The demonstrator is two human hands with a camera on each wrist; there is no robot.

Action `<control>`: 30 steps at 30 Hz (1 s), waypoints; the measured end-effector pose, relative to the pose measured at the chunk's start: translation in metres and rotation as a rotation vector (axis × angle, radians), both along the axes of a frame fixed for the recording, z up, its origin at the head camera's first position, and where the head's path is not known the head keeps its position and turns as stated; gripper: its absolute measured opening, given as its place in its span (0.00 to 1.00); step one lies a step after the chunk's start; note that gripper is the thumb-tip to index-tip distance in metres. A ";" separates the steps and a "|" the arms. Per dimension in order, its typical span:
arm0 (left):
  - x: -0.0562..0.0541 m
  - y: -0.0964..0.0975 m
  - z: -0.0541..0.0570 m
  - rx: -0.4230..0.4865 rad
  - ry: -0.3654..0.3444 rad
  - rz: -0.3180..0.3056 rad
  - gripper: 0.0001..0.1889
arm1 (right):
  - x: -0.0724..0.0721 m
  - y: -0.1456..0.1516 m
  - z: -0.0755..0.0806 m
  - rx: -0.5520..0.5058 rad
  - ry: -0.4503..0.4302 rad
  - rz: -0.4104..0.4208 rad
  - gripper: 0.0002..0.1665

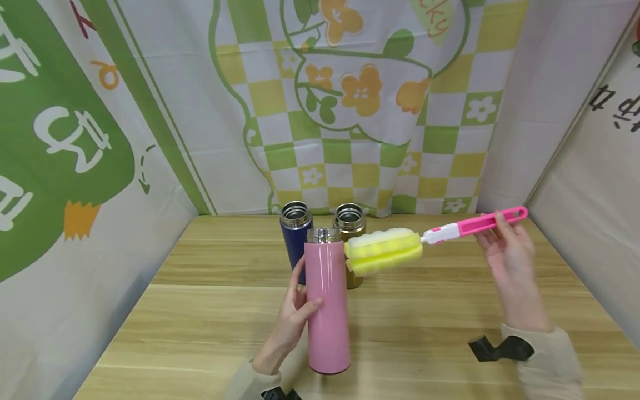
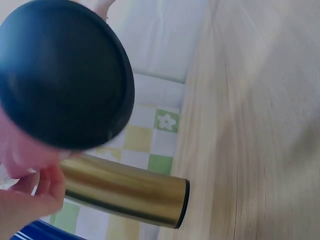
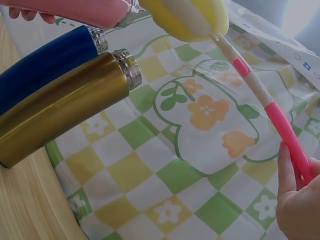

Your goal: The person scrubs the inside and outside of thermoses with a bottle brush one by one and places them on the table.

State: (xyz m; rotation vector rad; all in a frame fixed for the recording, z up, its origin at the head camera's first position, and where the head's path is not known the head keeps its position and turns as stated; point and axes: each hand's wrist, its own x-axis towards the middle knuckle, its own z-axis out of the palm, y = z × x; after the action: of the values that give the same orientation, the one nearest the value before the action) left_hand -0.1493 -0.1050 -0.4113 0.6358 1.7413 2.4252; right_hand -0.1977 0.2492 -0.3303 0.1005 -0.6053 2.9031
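My left hand (image 1: 292,319) grips a pink thermos bottle (image 1: 327,305) around its side and holds it upright, lidless, with the steel neck up. In the left wrist view the bottle's dark base (image 2: 65,75) is seen from below, off the table. My right hand (image 1: 512,253) holds a bottle brush by its pink handle (image 1: 482,223). The brush's yellow and white sponge head (image 1: 385,251) points left, beside the pink bottle's upper part and in front of a gold thermos bottle (image 1: 355,280). In the right wrist view the sponge (image 3: 192,20) is near the pink bottle's neck (image 3: 132,12).
A blue thermos bottle (image 1: 294,239) and the gold one stand behind the pink bottle, both without lids. They stand on a wood-grain table (image 1: 210,316). A patterned cloth (image 1: 360,144) hangs along the table's back edge, with pale printed walls (image 1: 590,183) at the sides.
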 end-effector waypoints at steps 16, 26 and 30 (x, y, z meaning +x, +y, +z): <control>0.001 -0.003 0.004 0.106 0.021 -0.105 0.35 | -0.001 -0.007 0.003 0.003 -0.003 0.016 0.03; 0.000 -0.005 0.007 0.060 -0.009 -0.153 0.33 | -0.006 -0.021 0.007 0.054 -0.019 -0.005 0.04; -0.002 -0.005 0.009 0.051 -0.024 -0.146 0.33 | -0.005 -0.022 0.007 0.092 -0.034 -0.008 0.06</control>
State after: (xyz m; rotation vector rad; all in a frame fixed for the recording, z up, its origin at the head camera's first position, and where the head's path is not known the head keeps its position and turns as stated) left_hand -0.1512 -0.1102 -0.4020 0.7093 1.5697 2.3742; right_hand -0.2026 0.2272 -0.3236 0.0602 -0.7432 2.8750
